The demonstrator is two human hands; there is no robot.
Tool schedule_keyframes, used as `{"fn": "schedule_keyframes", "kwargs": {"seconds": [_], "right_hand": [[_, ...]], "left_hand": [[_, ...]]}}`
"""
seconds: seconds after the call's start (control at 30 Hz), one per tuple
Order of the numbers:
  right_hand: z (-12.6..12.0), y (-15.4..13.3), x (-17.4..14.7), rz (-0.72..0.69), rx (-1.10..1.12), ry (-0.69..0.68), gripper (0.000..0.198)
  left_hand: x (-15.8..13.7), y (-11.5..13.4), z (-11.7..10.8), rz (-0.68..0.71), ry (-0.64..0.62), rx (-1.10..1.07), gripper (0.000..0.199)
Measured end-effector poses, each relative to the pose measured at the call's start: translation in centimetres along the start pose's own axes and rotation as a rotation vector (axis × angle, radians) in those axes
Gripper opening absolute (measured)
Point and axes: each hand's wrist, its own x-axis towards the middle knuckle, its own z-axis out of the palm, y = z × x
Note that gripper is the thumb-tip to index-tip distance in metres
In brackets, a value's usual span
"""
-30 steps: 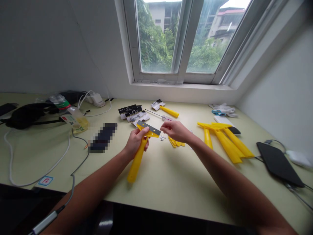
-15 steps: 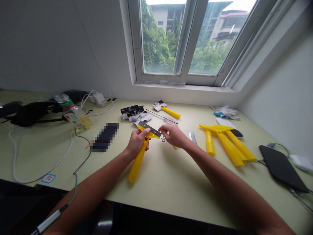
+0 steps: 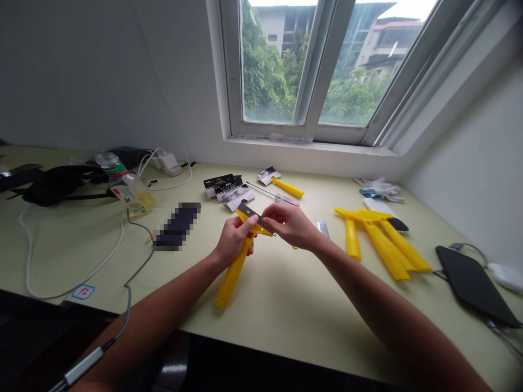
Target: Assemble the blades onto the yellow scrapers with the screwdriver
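Observation:
My left hand (image 3: 233,238) is closed around the head of a yellow scraper (image 3: 232,279), its thumb pressing on the dark blade (image 3: 246,210) laid across the head. The handle slants down toward the table's front edge. With fingertips pinched together, my right hand (image 3: 293,222) touches the right part of the blade; whatever it may hold is hidden. Small metal bits (image 3: 275,234) show just below those fingers. Behind the right hand lies a screwdriver (image 3: 287,200) with a clear handle. A loose metal blade (image 3: 322,228) rests right of the wrist.
Several yellow scraper handles (image 3: 382,245) lie at the right, near a black device (image 3: 476,286) and white gloves (image 3: 382,189). Printed cards (image 3: 229,190) and a smaller yellow scraper (image 3: 288,188) sit at the back. A bottle (image 3: 131,188), cables and a pixelated dark object (image 3: 177,226) occupy the left.
My right hand has moved slightly left, so its fingertips now rest over the blade instead of beside its right end. The left hand keeps its grip on the scraper.

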Motion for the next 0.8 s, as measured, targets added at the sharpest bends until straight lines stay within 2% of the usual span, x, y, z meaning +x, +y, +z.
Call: {"fn": "schedule_keyframes", "kwargs": {"seconds": [0.33,0.43,0.5,0.63,0.8], "right_hand": [[-0.6,-0.1,0.1,0.047,0.022,-0.029,0.022],[-0.8,0.5,0.4,0.046,0.031,-0.009,0.025],[-0.7,1.1,0.9,0.042,-0.098,-0.014,0.026],[1.4,2.5,2.3,0.014,-0.393,-0.139,0.02],[4.7,3.3,4.1,-0.011,-0.521,-0.194,0.021]], "left_hand": [[-0.1,0.3,0.2,-0.022,0.02,0.033,0.04],[0.4,1.0,-0.5,0.006,0.076,0.003,0.039],[1.0,1.7,-1.3,0.04,0.154,-0.022,0.038],[2.2,2.3,-2.9,0.083,0.287,-0.038,0.037],[2.7,1.7,-3.1,0.049,0.301,-0.026,0.038]]}}
